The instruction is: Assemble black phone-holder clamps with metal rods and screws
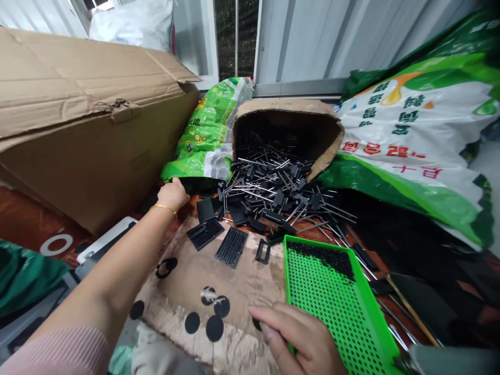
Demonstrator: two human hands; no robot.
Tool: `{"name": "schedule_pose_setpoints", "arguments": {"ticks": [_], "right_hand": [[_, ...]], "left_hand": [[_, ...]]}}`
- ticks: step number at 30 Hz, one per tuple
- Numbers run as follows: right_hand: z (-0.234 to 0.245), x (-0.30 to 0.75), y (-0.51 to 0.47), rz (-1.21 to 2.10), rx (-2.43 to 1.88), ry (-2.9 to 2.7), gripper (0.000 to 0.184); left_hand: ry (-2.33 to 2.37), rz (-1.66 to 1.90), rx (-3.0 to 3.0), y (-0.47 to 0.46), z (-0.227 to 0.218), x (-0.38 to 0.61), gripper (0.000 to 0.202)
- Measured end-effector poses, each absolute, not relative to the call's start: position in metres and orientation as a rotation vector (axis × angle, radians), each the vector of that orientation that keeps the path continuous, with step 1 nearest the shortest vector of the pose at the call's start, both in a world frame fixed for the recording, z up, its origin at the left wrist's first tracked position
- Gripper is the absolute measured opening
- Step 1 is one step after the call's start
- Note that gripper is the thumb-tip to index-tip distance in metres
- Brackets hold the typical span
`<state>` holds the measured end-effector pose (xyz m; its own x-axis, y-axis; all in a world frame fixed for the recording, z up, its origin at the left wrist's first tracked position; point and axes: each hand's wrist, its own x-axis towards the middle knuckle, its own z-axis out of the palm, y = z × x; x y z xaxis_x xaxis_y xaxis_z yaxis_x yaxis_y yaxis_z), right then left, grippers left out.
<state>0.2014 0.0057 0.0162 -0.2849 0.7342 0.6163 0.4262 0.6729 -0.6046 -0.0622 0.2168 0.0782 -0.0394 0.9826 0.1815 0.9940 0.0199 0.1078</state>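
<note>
Contents by number: one left hand (173,196), one right hand (302,338); two cardboard boxes (97,151); two green-and-white sacks (207,135); one green tray (332,307); two ribbed plates (232,247); one small frame (263,252); at least six black discs (214,328); metal rods (258,190), too many to count

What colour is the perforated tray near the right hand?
The perforated tray is bright green, best seen in the head view.

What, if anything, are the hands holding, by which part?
Cannot be told: the left hand is at the lower edge of the smaller green bag, fingers hidden; the right hand shows nothing held.
</note>
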Motion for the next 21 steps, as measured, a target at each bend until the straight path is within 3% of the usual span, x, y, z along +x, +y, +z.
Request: {"name": "schedule_pose_setpoints", "arguments": {"ticks": [3, 8, 11, 14, 18, 21], "right_hand": [[0.016, 0.2, 0.005, 0.415, -0.927, -1.931, 0.029], [0.015, 0.198, 0.003, 0.456, -0.98, -1.938, 0.03], [0.015, 0.198, 0.004, 0.461, -0.995, -1.94, 0.03], [0.015, 0.198, 0.006, 0.467, -1.007, -1.928, 0.031], [0.012, 0.198, 0.008, 0.48, -1.001, -1.907, 0.03], [0.009, 0.199, 0.008, 0.485, -1.044, -1.901, 0.031]], "left_hand": [[-2.203, -0.236, -2.06, 0.186, 0.072, -0.047, 0.046], [-1.925, -0.005, -2.592, 0.105, 0.046, -0.018, 0.025], [-1.834, 0.109, -2.787, 0.076, 0.035, -0.008, 0.029], [-1.857, 0.018, -2.823, 0.087, 0.04, 0.004, 0.033], [-1.88, -0.338, -2.615, 0.144, 0.059, 0.031, 0.02], [-1.996, -0.38, -2.456, 0.187, 0.063, 0.043, 0.029]]}}
